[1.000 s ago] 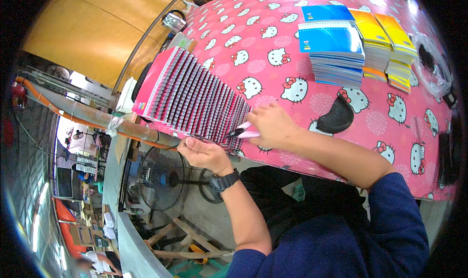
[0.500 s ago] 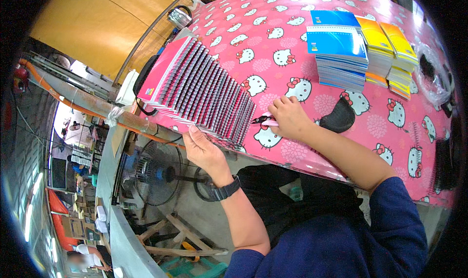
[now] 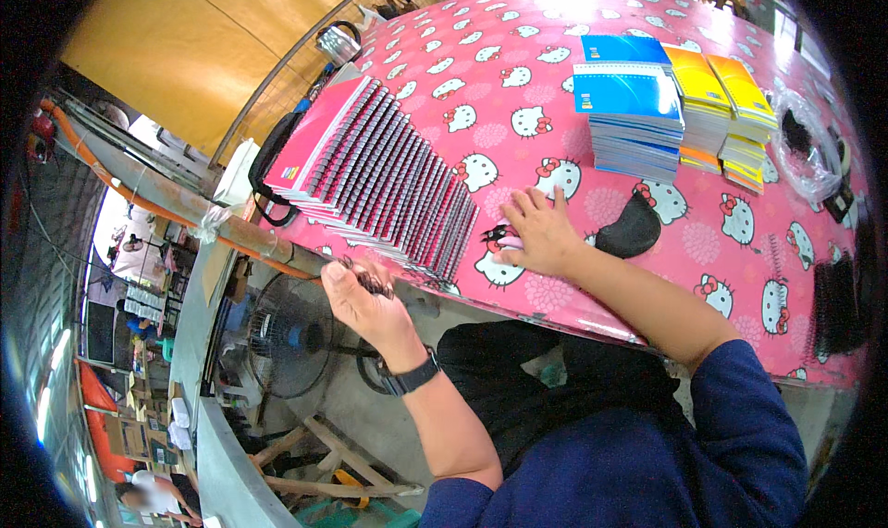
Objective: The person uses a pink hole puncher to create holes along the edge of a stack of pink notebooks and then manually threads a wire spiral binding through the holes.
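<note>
A: Far left, off the worktop edge: a floor fan point(image 3: 277, 329) below, and an orange pipe point(image 3: 185, 209) running along the edge.

B: Left hand?

A: The left hand point(image 3: 365, 301) hangs just off the near edge of the worktop point(image 3: 518, 121), palm up, watch on the wrist. Grip together on a small dark piece, looks like a bit of spiral wire binding point(image 3: 365, 278), pinched at the fingertips. Too small to tell more.

B: And just above it?

A: A fanned row of pink spiral-bound notebooks point(image 3: 379, 181), overlapped like shingles, running from the far left edge down toward the near edge. The left fingertips sit just beside the lowest end of the row; touching or not, cannot tell.

B: Right hand?

A: The right hand point(image 3: 536, 232) lies palm down on the pink cartoon-cat cloth, just right of the row's near end. Grip apart, fingers spread flat. Something small and pink shows under the fingertips, but I cannot make it out.

B: Further right?

A: A black pouch point(image 3: 634, 227) just beside the right hand. Beyond it a stack of blue notebooks point(image 3: 629, 111), then yellow notebooks point(image 3: 726, 102) touching its right side. A clear plastic bag point(image 3: 809, 149) near the right rim.
</note>
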Action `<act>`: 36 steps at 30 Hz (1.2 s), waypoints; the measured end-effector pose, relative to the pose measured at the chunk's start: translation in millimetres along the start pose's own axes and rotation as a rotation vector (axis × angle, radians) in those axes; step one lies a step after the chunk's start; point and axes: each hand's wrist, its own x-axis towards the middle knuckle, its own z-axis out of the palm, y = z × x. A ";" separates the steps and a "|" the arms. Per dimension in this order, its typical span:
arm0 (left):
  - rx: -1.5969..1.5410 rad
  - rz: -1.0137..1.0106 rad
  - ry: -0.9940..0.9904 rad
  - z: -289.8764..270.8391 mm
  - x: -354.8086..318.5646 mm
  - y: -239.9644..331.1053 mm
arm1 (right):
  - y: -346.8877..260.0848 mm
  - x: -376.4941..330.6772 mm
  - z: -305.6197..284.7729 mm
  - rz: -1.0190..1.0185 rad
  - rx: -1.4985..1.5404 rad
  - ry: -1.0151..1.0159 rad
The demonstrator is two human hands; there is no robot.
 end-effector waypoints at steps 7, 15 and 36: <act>0.701 0.367 -0.376 33.2 -72.7 -39.6 | -55.9 -24.7 -57.7 0.840 2.568 -0.304; 0.528 0.387 -0.685 80.4 -111.5 -40.2 | 11.5 -85.2 -80.0 1.050 2.535 0.185; 0.834 -0.046 -0.116 -86.2 -50.8 -34.8 | 76.9 -53.1 -165.2 0.242 0.464 0.126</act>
